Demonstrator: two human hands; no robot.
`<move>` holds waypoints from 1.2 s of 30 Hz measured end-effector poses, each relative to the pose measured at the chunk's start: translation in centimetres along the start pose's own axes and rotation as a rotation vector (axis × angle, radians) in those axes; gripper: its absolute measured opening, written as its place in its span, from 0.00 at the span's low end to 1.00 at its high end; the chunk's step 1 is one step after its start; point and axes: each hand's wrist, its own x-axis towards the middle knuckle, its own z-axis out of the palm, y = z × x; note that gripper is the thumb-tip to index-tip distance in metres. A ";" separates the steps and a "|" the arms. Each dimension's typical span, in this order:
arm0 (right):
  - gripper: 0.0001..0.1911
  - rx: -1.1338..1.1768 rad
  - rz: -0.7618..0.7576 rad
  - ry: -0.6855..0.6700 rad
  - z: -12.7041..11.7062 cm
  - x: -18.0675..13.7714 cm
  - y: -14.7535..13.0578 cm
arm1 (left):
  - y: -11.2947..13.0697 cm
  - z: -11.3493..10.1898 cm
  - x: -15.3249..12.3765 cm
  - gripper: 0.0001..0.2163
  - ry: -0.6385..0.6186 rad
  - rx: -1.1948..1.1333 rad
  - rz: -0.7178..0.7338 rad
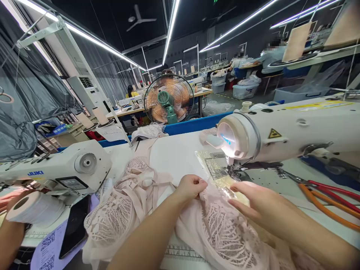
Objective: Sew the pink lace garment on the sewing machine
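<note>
A pale pink lace garment (pixel 219 228) lies bunched on the white sewing table (pixel 174 153) in front of me. My left hand (pixel 191 186) pinches an edge of the lace, fingers curled closed on it. My right hand (pixel 253 200) rests on the fabric just right of it, fingers extended and pressing the lace toward the needle area (pixel 232 170) of the white sewing machine (pixel 281 131). More of the lace (pixel 126 198) spreads to the left.
Orange and red handled scissors (pixel 326 195) lie at the right. A second white machine (pixel 56 168), a tape roll (pixel 33 210) and a black phone (pixel 74 225) sit at left, with another person's arm (pixel 8 232). A fan (pixel 168 98) stands behind; workers sit farther back.
</note>
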 end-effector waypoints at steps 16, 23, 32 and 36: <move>0.18 0.778 0.144 -0.578 1.1 5.6 0.0 | 1.0 -0.4 -0.4 0.22 -0.239 -0.113 -0.140; 0.17 0.917 0.142 -0.623 1.0 6.2 1.0 | 1.3 0.1 -0.7 0.17 -0.200 -0.107 -0.130; 0.18 0.976 0.124 -0.553 0.9 6.3 1.3 | 0.8 1.3 -1.0 0.14 0.001 -0.029 0.064; 0.16 0.950 0.094 -0.534 1.1 6.1 1.4 | 0.5 1.5 -1.0 0.11 0.091 0.085 0.108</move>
